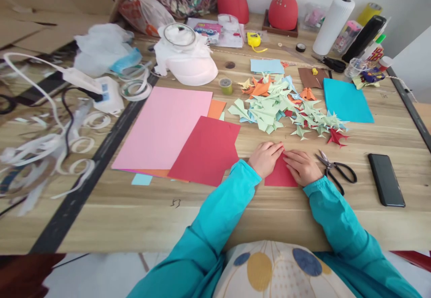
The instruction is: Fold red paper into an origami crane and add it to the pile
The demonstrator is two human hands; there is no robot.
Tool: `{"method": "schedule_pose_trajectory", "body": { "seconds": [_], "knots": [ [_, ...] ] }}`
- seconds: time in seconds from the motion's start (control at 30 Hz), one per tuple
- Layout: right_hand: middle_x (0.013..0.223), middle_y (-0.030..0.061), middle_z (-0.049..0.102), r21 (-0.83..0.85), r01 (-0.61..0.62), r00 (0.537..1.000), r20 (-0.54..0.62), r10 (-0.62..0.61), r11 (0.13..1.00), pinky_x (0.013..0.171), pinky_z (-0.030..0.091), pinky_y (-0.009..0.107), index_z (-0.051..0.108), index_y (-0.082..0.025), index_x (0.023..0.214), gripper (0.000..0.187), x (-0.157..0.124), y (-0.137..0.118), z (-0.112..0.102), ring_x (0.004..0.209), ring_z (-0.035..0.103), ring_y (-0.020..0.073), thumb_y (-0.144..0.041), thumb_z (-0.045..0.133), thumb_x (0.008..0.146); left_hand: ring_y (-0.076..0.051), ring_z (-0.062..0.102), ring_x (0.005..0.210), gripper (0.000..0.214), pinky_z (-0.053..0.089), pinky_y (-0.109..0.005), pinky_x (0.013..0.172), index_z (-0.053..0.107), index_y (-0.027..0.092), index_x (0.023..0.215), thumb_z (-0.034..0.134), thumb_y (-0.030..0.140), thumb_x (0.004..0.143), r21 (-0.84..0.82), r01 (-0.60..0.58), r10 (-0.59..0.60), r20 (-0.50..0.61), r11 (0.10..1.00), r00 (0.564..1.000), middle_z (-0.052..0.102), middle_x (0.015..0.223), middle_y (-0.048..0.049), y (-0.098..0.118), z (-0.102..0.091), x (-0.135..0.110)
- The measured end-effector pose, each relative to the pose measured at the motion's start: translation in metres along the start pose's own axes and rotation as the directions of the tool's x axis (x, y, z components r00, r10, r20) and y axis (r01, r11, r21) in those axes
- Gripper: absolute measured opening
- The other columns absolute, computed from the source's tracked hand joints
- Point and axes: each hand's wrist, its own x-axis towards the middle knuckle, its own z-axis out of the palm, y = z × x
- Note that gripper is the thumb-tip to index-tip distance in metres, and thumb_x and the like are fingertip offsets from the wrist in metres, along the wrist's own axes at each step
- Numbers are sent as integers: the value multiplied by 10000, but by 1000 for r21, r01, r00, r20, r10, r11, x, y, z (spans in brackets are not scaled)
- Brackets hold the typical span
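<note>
The left hand [266, 159] and the right hand [303, 168] are held close together, fingertips nearly meeting, at the far edge of a small red paper [279, 177], which is laid on the near part of the table [202, 219]. The paper is partly covered by the fingers of both hands; whether it is pinched or only pressed flat cannot be told. Just right of the right hand, scissors [331, 164] with black handles are laid, and farther right a phone [386, 180] is placed. To the left, a larger red sheet [208, 154] is seen, partly overlapping a pink sheet [164, 127]. Beyond the hands, folded pieces [267, 109] are heaped, mostly pale green, with orange, blue and red ones mixed in. A blue sheet [348, 102] is set right of the heap, and a small jar [225, 86] left of it. Farther off, a yellow tape measure [253, 39] is seen, with a white roll [333, 26] stood upright at the far right. At the far left, cables and white strips [81, 144] are strewn.
</note>
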Motion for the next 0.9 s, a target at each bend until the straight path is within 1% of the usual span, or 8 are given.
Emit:
{"method": "schedule_pose_trajectory", "body": {
  "seconds": [0.1,0.23,0.47,0.73,0.9],
  "knots": [
    [1137,81,588,-6,-3,1000,4,3,1000,886,440,399,609,-175,1037,258,1,-1,0,1073,488,222,-198,477,817,-202,439,1001,346,390,-355,863,522,137,1154,378,185,843,26,-5,4,19,1000,1000,489,1261,-59,1,0,0],
    [1136,83,588,-20,-5,1000,10,5,1000,879,440,402,615,-177,1026,252,2,-2,-1,1069,489,224,-200,470,821,-200,436,1005,348,387,-356,870,515,142,1160,383,180,840,36,0,-2,35,999,999,494,1257,-60,2,0,0],
    [1147,76,581,-20,0,1000,30,1,1000,874,442,411,621,-199,1027,260,3,-3,-3,1080,481,225,-192,455,827,-207,443,1008,349,387,-372,871,519,149,1158,379,201,843,-2,24,-24,39,1000,999,500,1249,-69,2,0,0],
    [1129,78,590,-41,5,1000,30,-4,999,861,449,400,637,-193,996,253,4,-5,-4,1071,485,223,-179,445,831,-215,432,1042,348,384,-377,885,518,155,1158,372,201,845,-18,36,-35,50,999,998,493,1246,-78,3,-1,0],
    [1118,82,596,-47,2,1000,25,-1,999,855,452,396,639,-180,987,248,5,-7,-4,1063,489,222,-175,446,831,-251,371,1136,338,361,-396,918,535,135,1133,373,208,845,14,82,-82,16,997,997,411,1302,-129,4,-2,0]
  ]
}}
